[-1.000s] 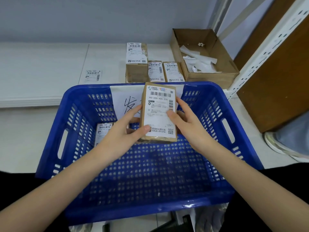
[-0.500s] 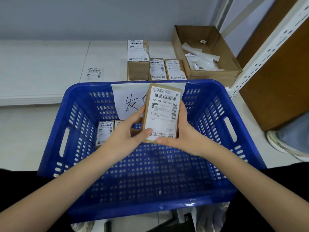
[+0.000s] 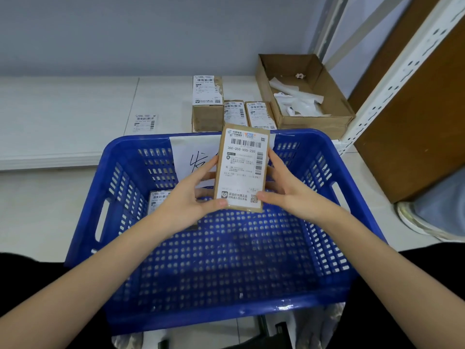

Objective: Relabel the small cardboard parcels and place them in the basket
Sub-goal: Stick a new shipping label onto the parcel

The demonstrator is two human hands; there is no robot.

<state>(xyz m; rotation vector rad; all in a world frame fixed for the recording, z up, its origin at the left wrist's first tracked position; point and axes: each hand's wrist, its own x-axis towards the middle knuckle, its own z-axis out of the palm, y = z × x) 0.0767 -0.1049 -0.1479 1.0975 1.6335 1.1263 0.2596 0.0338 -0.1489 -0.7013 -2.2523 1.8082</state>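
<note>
Far left on white shelf: loose shipping label (image 3: 145, 122). Blue basket (image 3: 324, 197) holding labelled parcel (image 3: 159, 200), half hidden behind left hand (image 3: 187, 202). Both hands, right hand (image 3: 285, 190) included, pinching cardboard parcel (image 3: 242, 168) above basket. Open carton (image 3: 314, 119) right: crumpled backing paper (image 3: 297, 102).

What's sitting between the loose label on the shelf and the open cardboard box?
In the head view, three labelled parcels stand between the loose label and the open box.
</note>
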